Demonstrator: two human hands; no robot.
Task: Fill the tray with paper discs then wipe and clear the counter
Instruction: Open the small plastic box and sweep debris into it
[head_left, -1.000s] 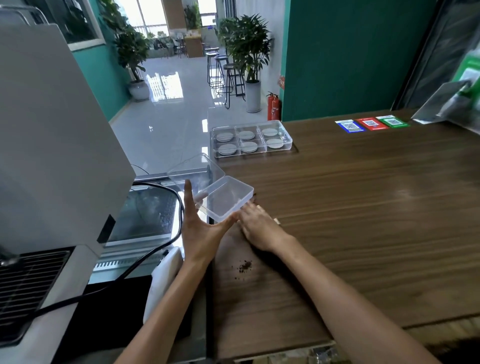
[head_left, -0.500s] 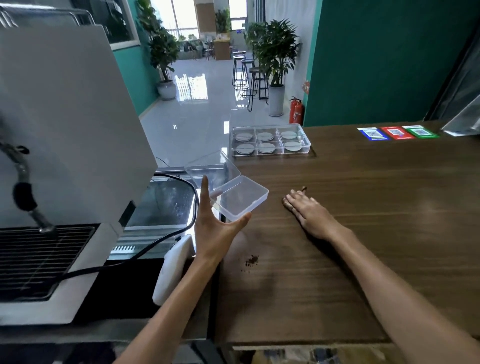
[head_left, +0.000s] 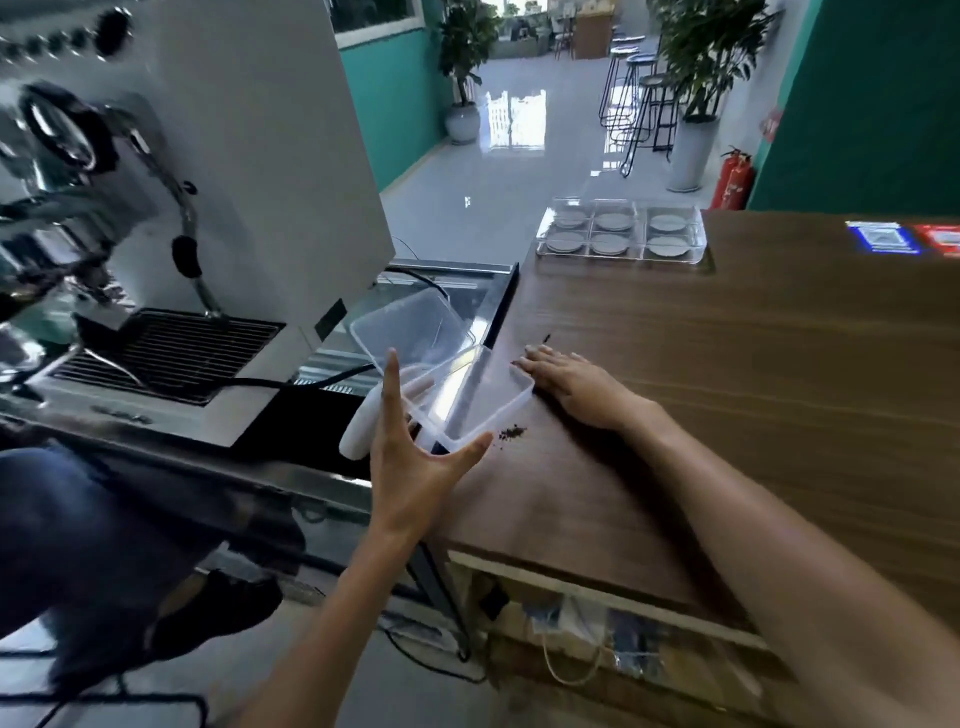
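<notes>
While the left hand (head_left: 410, 467) grips the clear box (head_left: 467, 395) at the counter (head_left: 727, 389) edge, the right hand (head_left: 571, 379) lies flat, fingers straight, near crumbs (head_left: 511, 432).

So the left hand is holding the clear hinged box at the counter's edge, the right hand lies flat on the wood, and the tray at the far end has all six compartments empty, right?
Not quite. The head view shows the tray with a paper disc in each of its six compartments, not empty. The rest stands: the left hand holds the clear hinged box at the counter edge, and the right hand lies flat on the wood.
</notes>
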